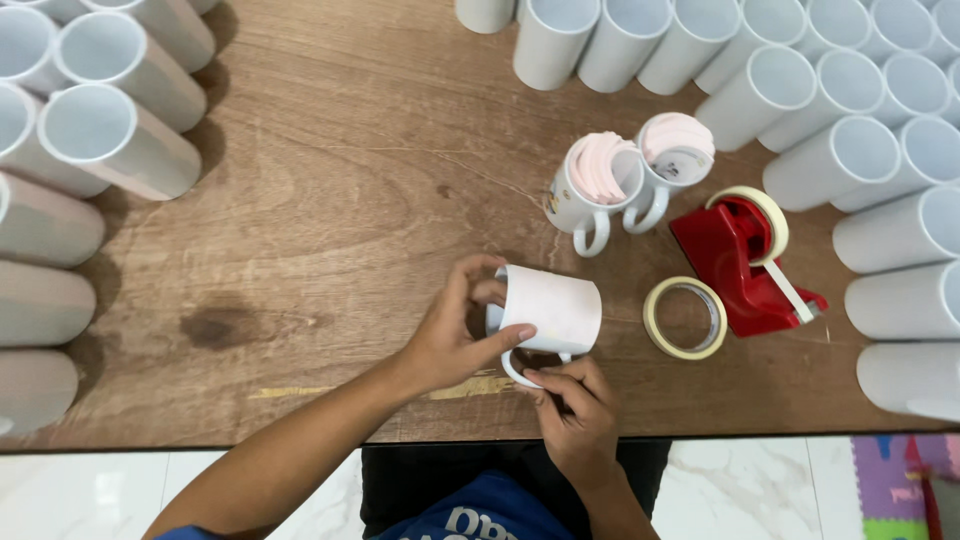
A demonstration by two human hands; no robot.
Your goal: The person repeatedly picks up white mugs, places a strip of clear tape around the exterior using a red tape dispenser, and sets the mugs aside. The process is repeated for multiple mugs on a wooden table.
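Left hand point(450, 335) grips the white mug point(548, 312) on its side, fingers curled round the rim to steady it. Right hand point(575, 415) pinches at the handle below. Beyond the hands: two stuffed mugs point(625, 180). Right of them: one tape roll point(685, 318), one red dispenser point(740, 260). Surface point(330, 220) ringed by rows of blank mugs point(850, 120).

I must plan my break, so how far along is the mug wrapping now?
Done, it seems: two mugs stand with pink rolls inside. In hand: the left hand steadies a paper-wrapped white mug on its side, and the right hand pinches near its handle. Left: many plain white mugs stand around; whether those are finished cannot be told.
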